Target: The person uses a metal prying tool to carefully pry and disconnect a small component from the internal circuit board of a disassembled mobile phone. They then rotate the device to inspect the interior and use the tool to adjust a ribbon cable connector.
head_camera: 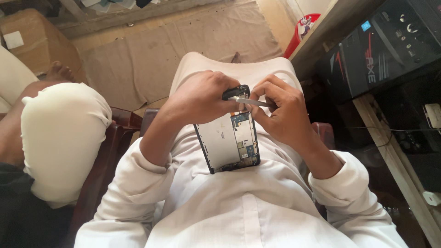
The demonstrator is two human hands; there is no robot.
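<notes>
An opened phone [228,142] rests on my lap, back cover off, showing a white metal plate and a blue circuit board. My left hand [202,96] grips its top end, fingers wrapped over the black frame. My right hand [280,112] pinches a slim metal tool [250,101], likely tweezers, whose tip touches the phone's upper edge beside my left fingers.
Another person's knee in white cloth [64,138] sits close at the left on a dark red chair [121,124]. A wooden bench [395,160] with a black electronic box [381,46] runs along the right. A cardboard box [32,36] and a beige floor cloth [183,41] lie ahead.
</notes>
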